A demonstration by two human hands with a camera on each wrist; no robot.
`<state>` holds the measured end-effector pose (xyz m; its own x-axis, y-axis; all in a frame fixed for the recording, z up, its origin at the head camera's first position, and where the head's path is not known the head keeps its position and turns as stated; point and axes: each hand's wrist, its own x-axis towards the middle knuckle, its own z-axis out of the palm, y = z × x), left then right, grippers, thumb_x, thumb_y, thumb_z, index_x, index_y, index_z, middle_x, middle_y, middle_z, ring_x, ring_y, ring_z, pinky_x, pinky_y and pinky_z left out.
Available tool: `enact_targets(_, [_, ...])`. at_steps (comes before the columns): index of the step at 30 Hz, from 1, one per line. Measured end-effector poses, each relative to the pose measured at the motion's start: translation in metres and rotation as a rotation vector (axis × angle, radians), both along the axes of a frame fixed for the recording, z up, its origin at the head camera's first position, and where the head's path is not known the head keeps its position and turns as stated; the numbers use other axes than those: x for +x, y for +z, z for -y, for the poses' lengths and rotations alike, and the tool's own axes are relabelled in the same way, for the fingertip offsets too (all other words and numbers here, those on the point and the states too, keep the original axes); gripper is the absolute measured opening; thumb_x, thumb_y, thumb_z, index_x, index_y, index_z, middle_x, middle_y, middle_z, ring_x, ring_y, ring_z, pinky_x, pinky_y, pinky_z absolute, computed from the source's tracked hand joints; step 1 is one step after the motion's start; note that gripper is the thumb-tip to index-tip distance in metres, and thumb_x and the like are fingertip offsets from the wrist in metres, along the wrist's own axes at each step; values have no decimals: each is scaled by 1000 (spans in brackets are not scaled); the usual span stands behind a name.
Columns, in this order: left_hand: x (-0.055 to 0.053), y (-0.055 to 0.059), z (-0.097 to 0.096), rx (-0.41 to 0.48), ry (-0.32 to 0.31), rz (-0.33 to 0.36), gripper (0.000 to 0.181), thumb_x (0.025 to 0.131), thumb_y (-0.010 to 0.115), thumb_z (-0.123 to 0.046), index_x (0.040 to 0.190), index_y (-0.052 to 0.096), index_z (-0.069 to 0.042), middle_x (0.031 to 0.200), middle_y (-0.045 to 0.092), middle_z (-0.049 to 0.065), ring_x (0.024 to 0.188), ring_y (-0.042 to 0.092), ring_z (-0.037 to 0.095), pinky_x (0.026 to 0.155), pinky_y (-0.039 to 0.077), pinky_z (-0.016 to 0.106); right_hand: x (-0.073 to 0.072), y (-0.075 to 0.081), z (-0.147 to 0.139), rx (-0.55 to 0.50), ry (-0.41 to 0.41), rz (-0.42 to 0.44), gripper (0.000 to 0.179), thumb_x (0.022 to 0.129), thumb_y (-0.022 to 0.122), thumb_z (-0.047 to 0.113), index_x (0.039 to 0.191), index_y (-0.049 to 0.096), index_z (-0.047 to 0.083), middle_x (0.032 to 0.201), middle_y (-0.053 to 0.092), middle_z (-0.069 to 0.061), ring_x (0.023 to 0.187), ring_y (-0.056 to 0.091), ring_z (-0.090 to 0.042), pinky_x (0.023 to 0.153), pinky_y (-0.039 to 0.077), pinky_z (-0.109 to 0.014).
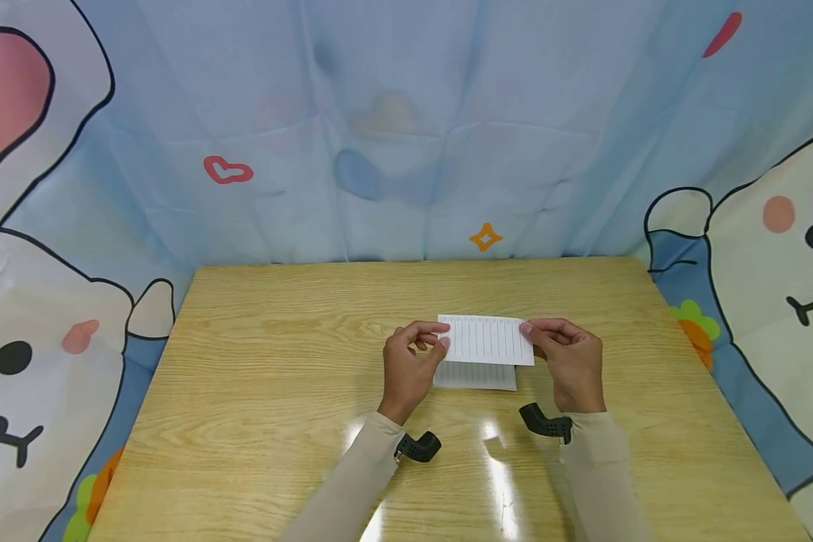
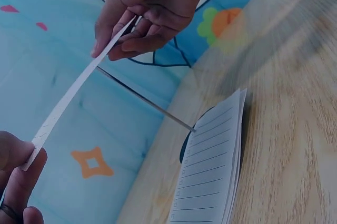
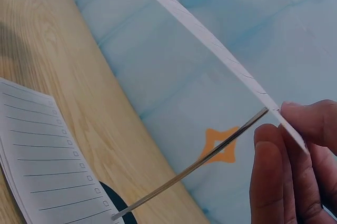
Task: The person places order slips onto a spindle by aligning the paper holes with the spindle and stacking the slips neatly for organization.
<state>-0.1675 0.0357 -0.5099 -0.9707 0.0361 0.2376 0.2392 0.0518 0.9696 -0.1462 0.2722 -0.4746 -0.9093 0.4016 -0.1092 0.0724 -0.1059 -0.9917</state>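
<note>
My left hand point(image 1: 408, 369) pinches the left end of a white lined paper sheet point(image 1: 485, 340) between thumb and fingers. The opposite end is pinched by my right hand point(image 1: 576, 369). Held up between both hands, the sheet bends slightly. Beneath it, a thin metal spike point(image 2: 145, 99) rises from a dark round base point(image 2: 185, 148), its tip right at the sheet's underside in the right wrist view. Several lined sheets point(image 3: 47, 155) lie low over the base, where the spike's foot meets their edge. From the head view, the spike is hidden behind the held sheet.
A light wooden table point(image 1: 278, 361) lies under the hands. Behind it hangs a blue cartoon curtain point(image 1: 393, 150), reaching round both sides. Each wrist wears a black camera mount point(image 1: 545, 423).
</note>
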Motion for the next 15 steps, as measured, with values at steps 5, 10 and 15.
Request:
enact_targets(5, [0, -2, -2, -8, -1, 0, 14, 94, 77, -12, 106, 83, -17, 86, 77, 7, 88, 59, 30, 78, 40, 31, 0, -3, -1, -10, -7, 8, 21, 89, 85, 7, 106, 78, -4, 87, 82, 2, 78, 76, -11, 71, 62, -26])
enact_targets(10, [0, -3, -2, -19, -8, 14, 14, 95, 77, -12, 107, 83, -18, 87, 77, 6, 89, 59, 28, 79, 42, 35, 0, -5, -3, -22, -20, 0, 19, 89, 86, 6, 103, 78, -3, 87, 81, 2, 77, 75, -11, 71, 62, -26])
enact_targets(15, [-1, -5, -3, -25, -3, 19, 15, 94, 77, -12, 106, 83, -18, 87, 77, 5, 88, 58, 26, 78, 39, 28, -1, -7, -4, -24, -19, -17, 24, 88, 87, 6, 105, 77, -7, 87, 81, 0, 77, 76, -12, 70, 62, -26])
